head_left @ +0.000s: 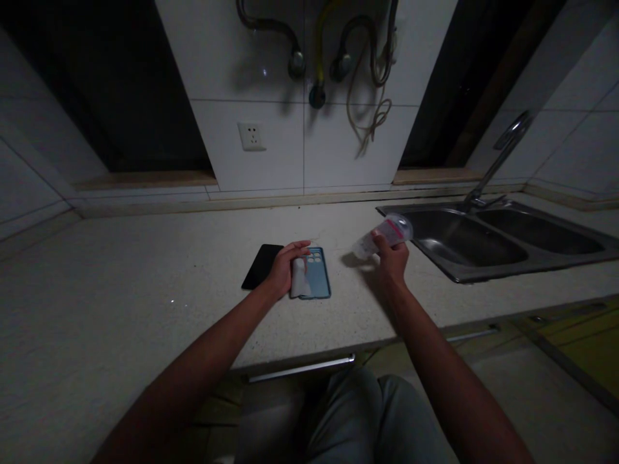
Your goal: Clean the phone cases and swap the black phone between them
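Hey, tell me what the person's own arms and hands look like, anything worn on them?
The left hand and right hand are ungloved. Both forearms are bare, with no sleeves, watch or bracelet showing. It's too dim to rule out rings. Below, greyish trousers are visible.

Head camera: it's looking from head height, aiming forward and steeply down!
Countertop (120,270): it's filling the middle, lying fairly near.
Tiled wall (275,166): it's facing us, standing farther back.
Lap (374,412): it's showing close below.
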`<state>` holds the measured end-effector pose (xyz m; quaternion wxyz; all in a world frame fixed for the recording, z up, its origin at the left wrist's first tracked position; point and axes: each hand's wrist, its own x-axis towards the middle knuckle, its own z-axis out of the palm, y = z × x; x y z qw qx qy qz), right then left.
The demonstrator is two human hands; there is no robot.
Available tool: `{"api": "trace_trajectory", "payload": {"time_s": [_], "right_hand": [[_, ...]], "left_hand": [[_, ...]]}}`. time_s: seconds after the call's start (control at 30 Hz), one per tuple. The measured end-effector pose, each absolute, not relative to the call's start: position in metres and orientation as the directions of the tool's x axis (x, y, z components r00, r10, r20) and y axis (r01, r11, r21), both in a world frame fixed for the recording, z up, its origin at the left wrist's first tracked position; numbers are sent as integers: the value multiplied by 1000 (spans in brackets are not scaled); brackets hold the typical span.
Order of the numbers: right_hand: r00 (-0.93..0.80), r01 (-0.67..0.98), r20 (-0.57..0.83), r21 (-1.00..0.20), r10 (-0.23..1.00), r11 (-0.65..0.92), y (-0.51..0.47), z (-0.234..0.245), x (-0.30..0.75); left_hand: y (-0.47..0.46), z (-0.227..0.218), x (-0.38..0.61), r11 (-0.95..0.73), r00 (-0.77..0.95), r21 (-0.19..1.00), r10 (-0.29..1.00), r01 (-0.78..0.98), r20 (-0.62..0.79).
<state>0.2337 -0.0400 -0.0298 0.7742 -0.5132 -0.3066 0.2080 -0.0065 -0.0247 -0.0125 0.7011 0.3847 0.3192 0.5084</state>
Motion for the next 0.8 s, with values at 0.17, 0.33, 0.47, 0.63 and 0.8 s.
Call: {"api": "trace_trajectory", "payload": {"time_s": [0.17,0.33,0.47,0.63,0.8], "right_hand": [[583,-265,248,-842,774,470,-39,-24,233],[425,-333,249,-851,870,406,-42,-24,232],[380,-289,234,-889,895,355,-44,-25,228],[439,-257,248,-886,863,386,-45,-24,226],[489,-212,280,-880,826,424,-49,-21,215]], "left_hand": [[-33,-13,-2,232,415,903,907,-361,-67],[-45,-11,4,313,541,904,833,-290,-115],[-49,-8,4,322,570,915,811,-242,-135],[-47,-10,5,283,537,928,835,-241,-115],[-48,-12,7,289,543,923,832,-252,-113]]}}
